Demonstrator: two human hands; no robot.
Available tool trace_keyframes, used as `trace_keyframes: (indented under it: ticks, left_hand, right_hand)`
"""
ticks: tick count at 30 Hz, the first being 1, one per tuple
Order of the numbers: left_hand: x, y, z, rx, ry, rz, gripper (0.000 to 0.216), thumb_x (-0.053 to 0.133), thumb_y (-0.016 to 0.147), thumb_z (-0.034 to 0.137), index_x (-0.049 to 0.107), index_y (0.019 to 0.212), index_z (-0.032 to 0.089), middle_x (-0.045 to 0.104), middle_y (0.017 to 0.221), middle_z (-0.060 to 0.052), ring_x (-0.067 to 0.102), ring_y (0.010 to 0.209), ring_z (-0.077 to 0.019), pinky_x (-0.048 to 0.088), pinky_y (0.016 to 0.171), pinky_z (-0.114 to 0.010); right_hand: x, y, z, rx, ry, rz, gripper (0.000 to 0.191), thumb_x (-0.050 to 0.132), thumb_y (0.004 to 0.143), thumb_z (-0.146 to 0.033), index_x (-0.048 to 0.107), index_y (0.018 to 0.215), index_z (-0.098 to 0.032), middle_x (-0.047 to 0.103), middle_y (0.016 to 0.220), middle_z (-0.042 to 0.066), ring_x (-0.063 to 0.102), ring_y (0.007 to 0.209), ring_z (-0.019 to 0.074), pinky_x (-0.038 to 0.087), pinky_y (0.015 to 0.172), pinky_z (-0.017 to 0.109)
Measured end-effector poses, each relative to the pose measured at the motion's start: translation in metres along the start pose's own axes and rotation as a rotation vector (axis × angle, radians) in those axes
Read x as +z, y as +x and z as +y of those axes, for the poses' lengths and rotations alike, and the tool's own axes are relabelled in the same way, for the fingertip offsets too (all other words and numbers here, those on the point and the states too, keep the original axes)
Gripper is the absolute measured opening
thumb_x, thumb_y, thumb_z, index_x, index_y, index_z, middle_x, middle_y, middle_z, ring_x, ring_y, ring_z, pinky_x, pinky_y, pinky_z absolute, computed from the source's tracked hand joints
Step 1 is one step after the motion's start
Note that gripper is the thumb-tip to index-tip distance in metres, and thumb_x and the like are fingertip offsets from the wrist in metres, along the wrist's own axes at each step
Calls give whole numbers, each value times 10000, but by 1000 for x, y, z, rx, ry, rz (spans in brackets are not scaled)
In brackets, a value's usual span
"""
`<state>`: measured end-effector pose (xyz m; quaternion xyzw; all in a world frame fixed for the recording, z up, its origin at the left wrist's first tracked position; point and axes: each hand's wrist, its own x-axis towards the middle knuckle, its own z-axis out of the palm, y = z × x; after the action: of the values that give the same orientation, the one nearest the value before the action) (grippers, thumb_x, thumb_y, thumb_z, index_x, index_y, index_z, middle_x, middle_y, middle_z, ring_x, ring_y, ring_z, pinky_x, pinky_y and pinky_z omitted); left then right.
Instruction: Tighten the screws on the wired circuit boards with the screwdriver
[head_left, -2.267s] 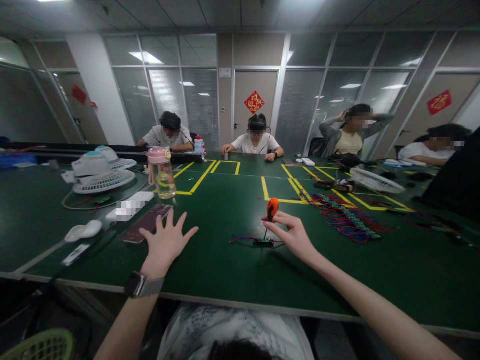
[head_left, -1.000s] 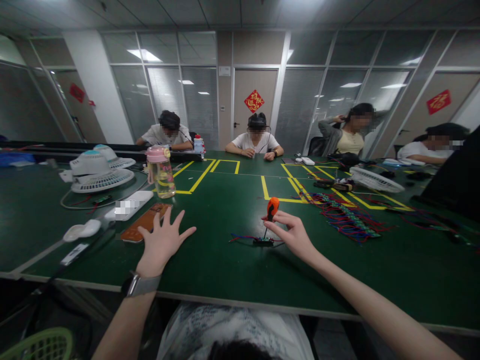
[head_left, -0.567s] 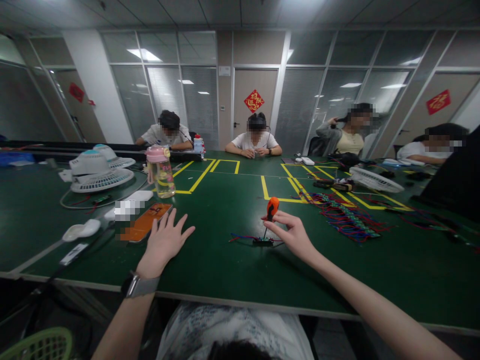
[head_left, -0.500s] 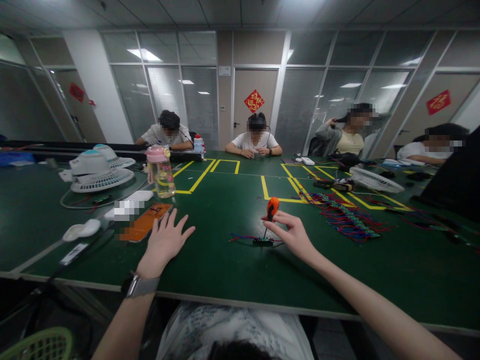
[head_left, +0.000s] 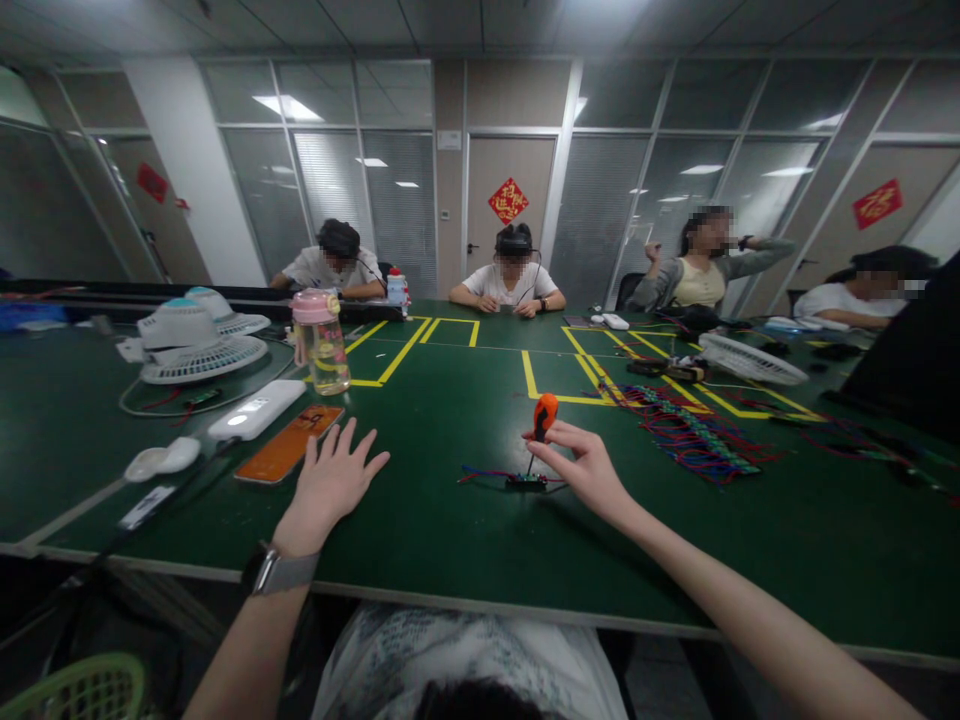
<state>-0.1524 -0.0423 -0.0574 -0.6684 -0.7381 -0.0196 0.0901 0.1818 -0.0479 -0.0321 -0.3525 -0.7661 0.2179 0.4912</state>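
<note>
My right hand (head_left: 589,468) grips an orange-handled screwdriver (head_left: 544,416), held upright with its tip on a small circuit board (head_left: 526,483) that has red and blue wires. My left hand (head_left: 330,485) lies flat on the green table (head_left: 450,520) with its fingers spread, holding nothing. Its fingertips are just right of a phone (head_left: 289,443) with a lit orange screen. A watch sits on my left wrist.
Left of the phone lie a white power bank (head_left: 257,409), a white device (head_left: 163,460), two fans (head_left: 195,345) and a pink-capped bottle (head_left: 322,343). A bundle of coloured wires (head_left: 690,435) lies to the right. Several other people sit along the far side.
The phone's screen has gone from dark to a lit orange. My hands have hardly moved. The person at the far right has lowered and spread their arms.
</note>
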Motion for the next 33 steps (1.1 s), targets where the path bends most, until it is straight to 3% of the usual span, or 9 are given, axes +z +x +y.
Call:
trace_keyframes:
  ticks: [6,12,15,18,20,24,28,30,33]
  left_hand:
    - [-8,0,3,-58,-80,4,637,341,841,671,326,1414,394,182,1556,-104,117,1410,-437,124,965,-782]
    - [-12,-3,14,69,-98,71,798,429,742,754,344,1422,345,183,1551,-135,70,1403,-471,25,934,-818]
    - [-19,-5,23,219,-232,5,722,496,779,659,390,1406,316,311,1506,-133,214,1389,-422,151,1026,-729]
    - [-36,-10,42,464,-486,-32,529,443,880,530,463,1356,301,457,1412,-74,461,1273,-275,354,1075,-467]
    - [-54,-15,60,605,-625,29,426,403,923,466,529,1292,295,516,1352,-39,499,1235,-217,374,1078,-388]
    - [-94,-24,103,813,-831,246,436,363,961,354,401,1387,268,439,1423,-47,417,1309,-195,330,1120,-372]
    - [-120,-14,135,1008,-846,322,395,350,972,302,453,1341,208,502,1361,-63,470,1255,-164,382,1075,-319]
    - [-126,2,139,996,-771,400,370,361,968,299,521,1282,187,562,1288,-71,524,1185,-170,422,1024,-321]
    - [-128,35,121,701,-545,562,347,390,947,298,619,1168,160,648,1129,-89,585,1056,-212,445,961,-376]
  right_hand:
    - [0,0,-1,7,-1,-6,227,613,843,-356,743,800,-174,715,931,87,644,867,226,474,813,329]
    - [0,0,-1,12,4,-4,219,615,842,-351,750,801,-183,714,914,81,645,851,221,473,804,331]
    - [1,0,-1,20,15,2,213,620,838,-348,752,828,-182,715,914,81,646,859,221,473,802,331]
    - [1,0,-1,27,13,1,220,618,839,-355,754,851,-182,716,914,81,644,860,220,474,802,333]
    - [1,0,-1,29,6,0,218,617,841,-353,755,866,-187,713,909,77,642,857,217,471,800,330]
    - [2,0,0,21,4,7,201,621,839,-346,748,874,-194,701,878,58,633,835,207,464,790,315]
    - [3,0,3,3,9,18,209,624,837,-356,726,796,-179,686,822,49,615,777,194,466,753,301]
    - [3,0,2,13,-3,10,210,622,839,-352,727,798,-175,690,831,56,620,787,199,468,761,305]
    - [3,0,-2,21,-16,-5,198,621,841,-340,740,828,-182,704,870,68,635,827,212,469,788,319]
